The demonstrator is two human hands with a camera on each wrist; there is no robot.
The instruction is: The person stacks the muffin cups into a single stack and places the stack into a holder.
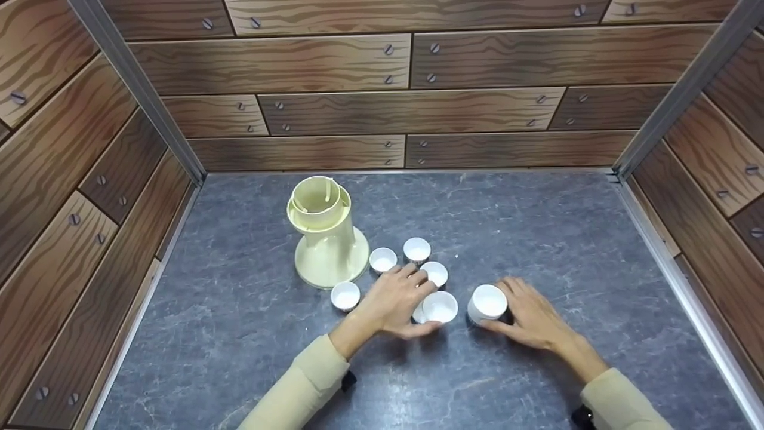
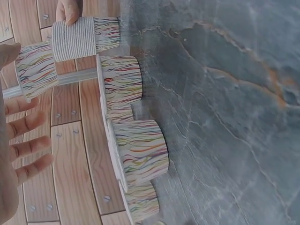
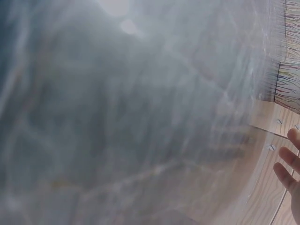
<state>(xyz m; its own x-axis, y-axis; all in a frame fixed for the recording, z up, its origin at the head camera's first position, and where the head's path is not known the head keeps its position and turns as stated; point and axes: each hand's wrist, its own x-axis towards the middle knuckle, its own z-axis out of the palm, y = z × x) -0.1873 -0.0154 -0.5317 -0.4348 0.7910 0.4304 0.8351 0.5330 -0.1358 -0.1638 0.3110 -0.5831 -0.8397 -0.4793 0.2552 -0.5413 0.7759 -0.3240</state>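
My left hand (image 1: 397, 301) pinches a white paper baking cup (image 1: 440, 307) between thumb and fingers, held up off the table. Coloured wavy lines run round that cup's side (image 2: 37, 70) in the left wrist view. With my right hand (image 1: 531, 316) I hold a stack of nested baking cups (image 1: 488, 303), a short way right of the left hand's cup. The stack's many rims (image 2: 75, 40) show in the left wrist view. Single cups stand by the left hand: one (image 1: 434, 274) just beyond its fingers, others (image 1: 416, 250) (image 1: 383, 260) farther back, and one (image 1: 345, 296) left of the wrist.
A cream plastic tower-shaped piece (image 1: 331, 257) with a wide round base and open top stands behind the cups, to the left. The dark marbled tabletop (image 1: 567, 227) is bounded by wood-patterned panels (image 1: 334, 113) at back and sides, with metal rails (image 1: 686, 298) along the edges.
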